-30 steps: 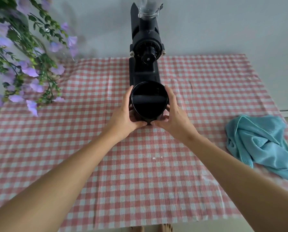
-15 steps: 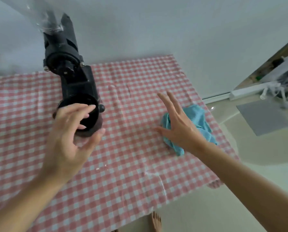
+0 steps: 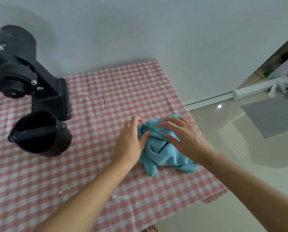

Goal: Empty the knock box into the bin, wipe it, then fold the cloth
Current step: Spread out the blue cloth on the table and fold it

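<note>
Head cam: both hands are on the crumpled blue cloth [image 3: 163,153] at 3 o'clock, left hand [image 3: 129,141] and right hand [image 3: 181,138] spread, fingers loose, nothing pinched. Knock box [image 3: 39,134] sits at 9. I'd find two corners and flatten first.

Cloth [image 3: 163,151]: crumpled, its upper part hidden under the right hand [image 3: 184,139] and its left edge under the left hand [image 3: 130,143], so whether either hand grips it cannot be told. Left of the cloth, grinder [image 3: 27,77] cut off by the frame's left edge, top blurred. Knock box [image 3: 39,134] interior too dark to read; toes [image 3: 152,229] below the cloth clipped by the bottom edge.
</note>
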Demonstrator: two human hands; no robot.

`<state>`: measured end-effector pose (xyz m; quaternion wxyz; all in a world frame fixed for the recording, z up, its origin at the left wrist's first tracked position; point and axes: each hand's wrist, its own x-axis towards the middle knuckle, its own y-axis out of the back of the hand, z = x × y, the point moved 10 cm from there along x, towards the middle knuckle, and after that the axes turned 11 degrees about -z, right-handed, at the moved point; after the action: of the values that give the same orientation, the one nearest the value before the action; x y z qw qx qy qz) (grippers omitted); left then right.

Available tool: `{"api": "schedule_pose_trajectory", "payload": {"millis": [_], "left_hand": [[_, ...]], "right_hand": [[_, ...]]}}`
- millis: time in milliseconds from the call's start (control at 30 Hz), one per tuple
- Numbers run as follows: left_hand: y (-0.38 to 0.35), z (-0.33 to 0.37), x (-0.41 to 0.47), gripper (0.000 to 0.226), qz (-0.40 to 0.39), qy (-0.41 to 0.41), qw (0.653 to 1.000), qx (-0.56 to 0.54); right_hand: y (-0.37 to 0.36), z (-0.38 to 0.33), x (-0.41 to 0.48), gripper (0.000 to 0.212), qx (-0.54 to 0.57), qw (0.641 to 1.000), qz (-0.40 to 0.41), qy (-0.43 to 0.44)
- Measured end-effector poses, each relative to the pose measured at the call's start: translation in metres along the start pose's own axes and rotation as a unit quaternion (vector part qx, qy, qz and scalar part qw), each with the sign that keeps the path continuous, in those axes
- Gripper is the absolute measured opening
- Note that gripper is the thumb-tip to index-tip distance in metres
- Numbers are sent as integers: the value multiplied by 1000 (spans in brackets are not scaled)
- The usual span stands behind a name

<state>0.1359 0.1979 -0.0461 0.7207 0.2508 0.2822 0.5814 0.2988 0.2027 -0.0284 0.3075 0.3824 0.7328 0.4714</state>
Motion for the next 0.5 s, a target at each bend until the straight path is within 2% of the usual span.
{"api": "schedule_pose_trajectory", "payload": {"millis": [100,200,333,500], "left_hand": [[-7,4,1,15,-3,-20,998,51],[-8,7,3,24,-21,-31,998,49],[18,33,4,37,-36,-87,995,40],[61,59,16,42,-88,-102,990,37]], "right_hand": [[-12,-7,4,28,-21,998,-46,38],[-16,-5,4,23,-17,995,-75,69],[-7,-6,5,24,-31,991,-96,91],[20,-11,10,28,26,986,-119,117]]}}
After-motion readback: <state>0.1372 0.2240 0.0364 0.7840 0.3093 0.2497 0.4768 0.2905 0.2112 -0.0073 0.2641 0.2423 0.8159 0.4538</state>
